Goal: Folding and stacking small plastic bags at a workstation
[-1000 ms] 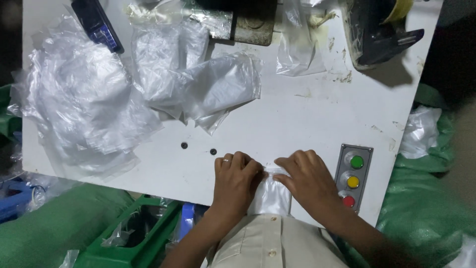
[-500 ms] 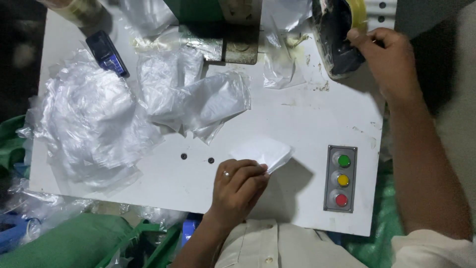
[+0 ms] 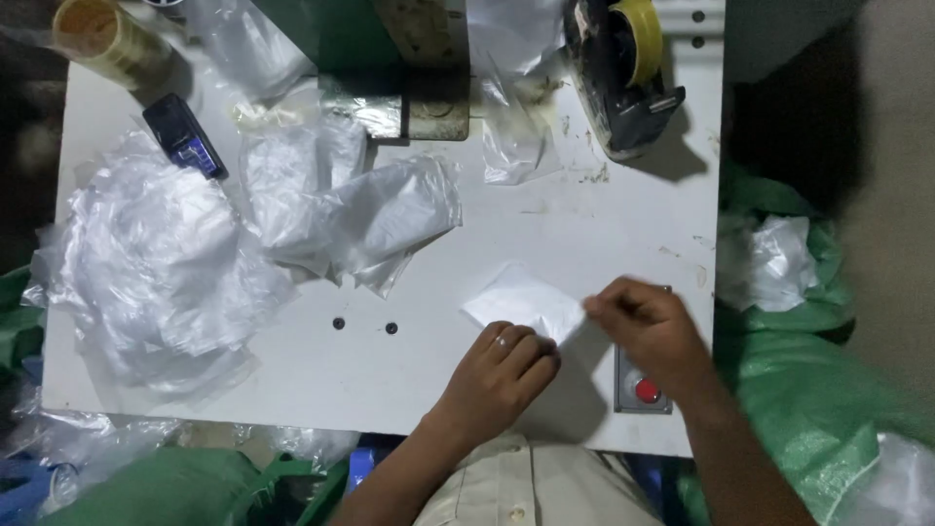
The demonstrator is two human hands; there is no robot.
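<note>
Head view: a small folded white packet (image 3: 521,300) lies on the white table (image 3: 584,214), just left of the button box (image 3: 641,390). The left hand (image 3: 506,365) presses the packet's near edge with curled fingers, gripping nothing. The right hand (image 3: 648,326) pinches its right corner between closed fingertips. Keeping the left hand flat and steady seems wise, so the fold stays crisp. Both forearms reach in from the table's near edge.
</note>
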